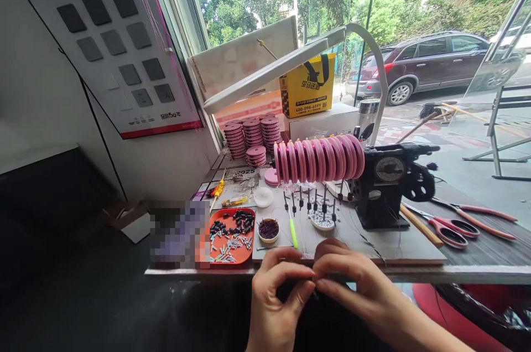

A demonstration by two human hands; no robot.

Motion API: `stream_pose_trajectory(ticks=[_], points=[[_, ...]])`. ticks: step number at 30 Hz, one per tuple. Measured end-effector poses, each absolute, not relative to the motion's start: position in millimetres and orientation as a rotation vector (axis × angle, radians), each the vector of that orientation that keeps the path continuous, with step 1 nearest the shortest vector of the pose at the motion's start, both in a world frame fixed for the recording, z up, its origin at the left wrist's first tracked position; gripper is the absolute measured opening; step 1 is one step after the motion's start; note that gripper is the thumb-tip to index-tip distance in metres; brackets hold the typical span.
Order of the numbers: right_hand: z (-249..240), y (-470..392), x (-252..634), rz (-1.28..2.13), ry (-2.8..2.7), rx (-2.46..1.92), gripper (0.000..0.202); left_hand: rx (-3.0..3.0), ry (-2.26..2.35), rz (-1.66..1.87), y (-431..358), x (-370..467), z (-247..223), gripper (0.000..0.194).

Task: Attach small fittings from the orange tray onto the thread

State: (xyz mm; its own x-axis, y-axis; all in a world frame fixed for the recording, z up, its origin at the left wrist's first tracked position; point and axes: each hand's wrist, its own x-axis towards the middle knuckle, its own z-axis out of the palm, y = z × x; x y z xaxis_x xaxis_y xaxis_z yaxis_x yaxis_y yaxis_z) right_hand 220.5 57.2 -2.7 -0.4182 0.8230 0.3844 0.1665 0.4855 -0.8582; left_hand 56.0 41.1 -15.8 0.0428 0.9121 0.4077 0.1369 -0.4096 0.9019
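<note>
Fingertips pinched together at the tabletop edge

Hands meet just in front of the tabletop [415, 257], low in the head view. The left hand [271, 296] has its thumb and forefinger closed toward the right hand [357, 280], whose fingers are likewise pinched shut; the fingertips of both touch at one spot. Something tiny and dark sits in that pinch, too small to name, and a thin line [373, 249] runs from near the right hand up across the white board toward the winding machine [388, 186].

Behind the hands, a green-handled tool [292, 232] lies on the board beside a small bowl of dark beads [269, 228]. Left of that bowl sits an orange tray [230, 241] scattered with small dark and pale pieces. A row of pink spools [319, 159] is mounted on the black machine, with a line of small upright pegs just below it. More pink spools stand in stacks [253, 139] near the window. Red-handled scissors [450, 230] and pliers [481, 219] lie to the right of the machine, and a white desk lamp [290, 67] arches over everything.
</note>
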Motion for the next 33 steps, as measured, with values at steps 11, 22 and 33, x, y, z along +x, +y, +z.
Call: stream_pose_trajectory(ticks=[11, 22, 33], points=[[-13, 57, 211, 0.92, -1.637, -0.874, 0.037, 2.28, 1.272, 1.158, 57, 46, 30, 0.009], [-4, 61, 213, 0.961, -1.586, -0.893, 0.046, 1.78, 1.159, 0.967, 67, 55, 46, 0.013], [-15, 55, 222, 1.11, -1.671, -0.813, 0.024, 0.881, 0.654, 1.028, 58, 68, 13, 0.038]])
